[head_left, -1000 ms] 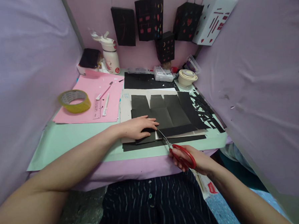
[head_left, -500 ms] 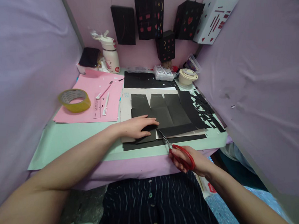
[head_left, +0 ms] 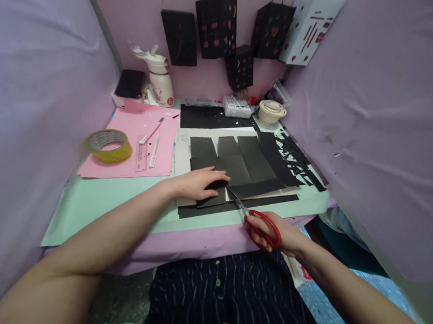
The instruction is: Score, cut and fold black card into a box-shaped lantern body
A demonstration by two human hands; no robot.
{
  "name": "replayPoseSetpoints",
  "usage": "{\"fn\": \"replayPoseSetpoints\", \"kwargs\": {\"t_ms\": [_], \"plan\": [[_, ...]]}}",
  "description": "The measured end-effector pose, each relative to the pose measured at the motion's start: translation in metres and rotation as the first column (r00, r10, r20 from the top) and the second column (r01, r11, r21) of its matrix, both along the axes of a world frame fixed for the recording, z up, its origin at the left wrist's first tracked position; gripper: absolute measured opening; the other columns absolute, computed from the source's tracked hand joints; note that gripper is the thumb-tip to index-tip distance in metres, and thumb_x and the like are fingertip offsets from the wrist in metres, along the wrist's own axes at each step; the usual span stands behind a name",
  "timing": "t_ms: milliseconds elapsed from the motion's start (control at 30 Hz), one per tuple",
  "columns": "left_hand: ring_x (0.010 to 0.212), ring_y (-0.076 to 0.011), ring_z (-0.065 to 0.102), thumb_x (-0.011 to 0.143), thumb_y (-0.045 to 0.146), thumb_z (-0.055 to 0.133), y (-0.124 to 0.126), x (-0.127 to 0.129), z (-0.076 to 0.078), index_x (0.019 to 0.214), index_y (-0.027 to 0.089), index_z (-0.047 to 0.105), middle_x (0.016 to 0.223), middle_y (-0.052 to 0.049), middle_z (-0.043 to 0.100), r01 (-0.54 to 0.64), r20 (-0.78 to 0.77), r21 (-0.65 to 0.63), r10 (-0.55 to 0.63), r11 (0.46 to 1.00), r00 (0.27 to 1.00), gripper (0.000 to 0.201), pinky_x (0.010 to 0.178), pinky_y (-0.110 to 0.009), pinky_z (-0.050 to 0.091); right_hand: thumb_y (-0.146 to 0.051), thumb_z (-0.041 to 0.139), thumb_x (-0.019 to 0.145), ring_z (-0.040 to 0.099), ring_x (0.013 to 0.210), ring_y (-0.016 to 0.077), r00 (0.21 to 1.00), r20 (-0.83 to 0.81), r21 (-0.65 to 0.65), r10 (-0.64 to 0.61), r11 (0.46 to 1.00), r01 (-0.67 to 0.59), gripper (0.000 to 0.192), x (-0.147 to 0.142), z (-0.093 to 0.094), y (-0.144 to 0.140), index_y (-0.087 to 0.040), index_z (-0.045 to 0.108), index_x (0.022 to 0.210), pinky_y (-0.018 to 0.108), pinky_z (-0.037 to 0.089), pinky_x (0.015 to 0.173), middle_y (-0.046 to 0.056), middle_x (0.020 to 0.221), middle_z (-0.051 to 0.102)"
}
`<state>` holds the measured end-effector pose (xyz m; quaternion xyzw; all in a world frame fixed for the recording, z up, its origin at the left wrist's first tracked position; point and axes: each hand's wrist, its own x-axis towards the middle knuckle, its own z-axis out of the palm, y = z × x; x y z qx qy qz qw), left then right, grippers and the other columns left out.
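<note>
A folded sheet of black paper (head_left: 245, 165) with slits along its far and near edges lies in front of me. My left hand (head_left: 203, 183) rests on its near left part, fingers stretched out and pressing it flat. Red-handled scissors (head_left: 265, 229) are in my right hand (head_left: 274, 232), at the table's near edge. Their blades reach up to the slit in the paper's near edge, just right of my left fingertips. Under the black sheet lie a whitish board (head_left: 182, 156) and another black strip (head_left: 204, 211).
Black paper scraps (head_left: 296, 160) lie on the right. Pink paper (head_left: 111, 170) on the left carries a yellow tape roll (head_left: 108, 146), a ruler (head_left: 141, 157) and a craft knife (head_left: 151, 131). Behind stand a bottle (head_left: 160, 85) and cream bowl (head_left: 271, 113); black lanterns (head_left: 216, 26) hang above.
Almost nothing differs. The scissors and my right hand have shifted very slightly; my left hand stays on the paper.
</note>
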<state>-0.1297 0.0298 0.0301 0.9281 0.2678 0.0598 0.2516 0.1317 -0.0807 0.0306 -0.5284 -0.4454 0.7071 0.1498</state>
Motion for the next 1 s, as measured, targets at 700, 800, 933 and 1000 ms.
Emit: {"fn": "replayPoseSetpoints", "kwargs": {"t_ms": [700, 800, 933, 1000], "plan": [[0.141, -0.0186, 0.034, 0.091, 0.023, 0.056, -0.0006, 0.0012, 0.0028, 0.14, 0.022, 0.039, 0.149, -0.007, 0.043, -0.011, -0.012, -0.015, 0.011, 1.0, 1.0, 0.051, 0.119, -0.039, 0.018, -0.068, 0.053, 0.083, 0.046, 0.038, 0.0059, 0.993, -0.107, -0.113, -0.051, 0.993, 0.039, 0.057, -0.0019, -0.0003, 0.0023, -0.011, 0.061, 0.083, 0.017, 0.03, 0.036, 0.0, 0.056, 0.058], [0.141, -0.0184, 0.034, 0.092, 0.024, 0.056, -0.0003, 0.0006, 0.0021, 0.14, 0.022, 0.039, 0.15, -0.007, 0.042, -0.007, -0.004, -0.015, 0.007, 1.0, 1.0, 0.05, 0.119, -0.038, 0.018, -0.067, 0.052, 0.084, 0.044, 0.037, 0.0059, 0.993, -0.108, -0.105, -0.046, 0.994, 0.035, 0.056, -0.0025, -0.0005, 0.0048, -0.011, 0.061, 0.082, 0.017, 0.029, 0.035, -0.001, 0.053, 0.056], [0.141, -0.0183, 0.034, 0.091, 0.024, 0.056, -0.0001, 0.0005, 0.0021, 0.139, 0.023, 0.04, 0.149, -0.006, 0.043, -0.006, -0.008, -0.017, 0.006, 1.0, 1.0, 0.051, 0.119, -0.038, 0.018, -0.067, 0.051, 0.085, 0.043, 0.036, 0.0057, 0.994, -0.098, -0.089, -0.042, 0.995, 0.034, 0.057, -0.003, 0.0006, 0.0075, -0.011, 0.061, 0.082, 0.017, 0.028, 0.035, -0.001, 0.052, 0.056], [0.141, -0.0185, 0.034, 0.091, 0.025, 0.056, 0.0, 0.0008, 0.0023, 0.139, 0.023, 0.039, 0.149, -0.006, 0.043, -0.008, -0.009, -0.018, 0.008, 1.0, 1.0, 0.051, 0.119, -0.039, 0.018, -0.068, 0.051, 0.084, 0.043, 0.036, 0.006, 0.996, -0.087, -0.078, -0.031, 0.997, 0.024, 0.058, -0.0032, 0.0019, 0.0085, -0.011, 0.061, 0.081, 0.017, 0.028, 0.035, -0.001, 0.051, 0.056]]}}
